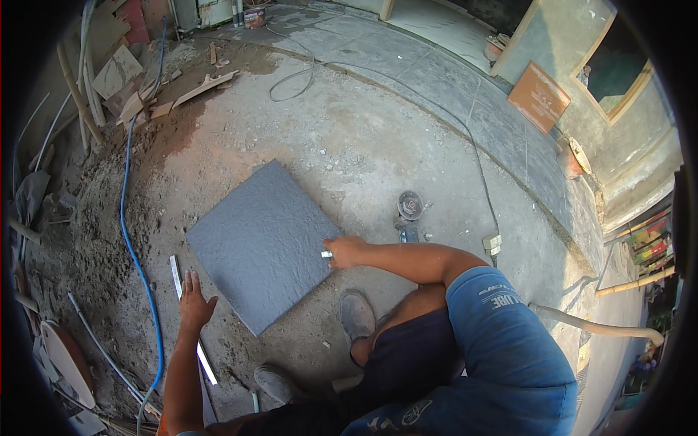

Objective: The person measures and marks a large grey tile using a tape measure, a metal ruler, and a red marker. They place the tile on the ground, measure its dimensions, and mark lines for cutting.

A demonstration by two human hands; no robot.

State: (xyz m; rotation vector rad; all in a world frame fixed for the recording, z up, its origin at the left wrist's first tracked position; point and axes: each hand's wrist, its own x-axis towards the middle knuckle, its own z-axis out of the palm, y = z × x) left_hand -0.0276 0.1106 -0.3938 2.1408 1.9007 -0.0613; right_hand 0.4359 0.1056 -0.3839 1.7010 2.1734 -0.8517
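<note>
A square dark grey tile (263,243) with a rough surface lies on the ground in front of me, turned cornerwise. My right hand (346,251) is closed at its right corner, with a small white piece (326,254) showing at the fingers. What exactly that piece is, I cannot make out. My left hand (194,303) is open, fingers stretched out, left of the tile. A thin silvery metal bar (207,365) runs beneath or beside that hand; whether they touch, I cannot tell. Beyond my right hand an angle grinder (409,211) rests on the floor.
A blue hose (128,225) runs along the left past loose soil. A cable (476,149) leads to a socket block (492,245) on the right. A raised tiled ledge (436,80) curves across the back; a brown box (538,97) leans by the wall. My shoes (356,317) are close to the tile.
</note>
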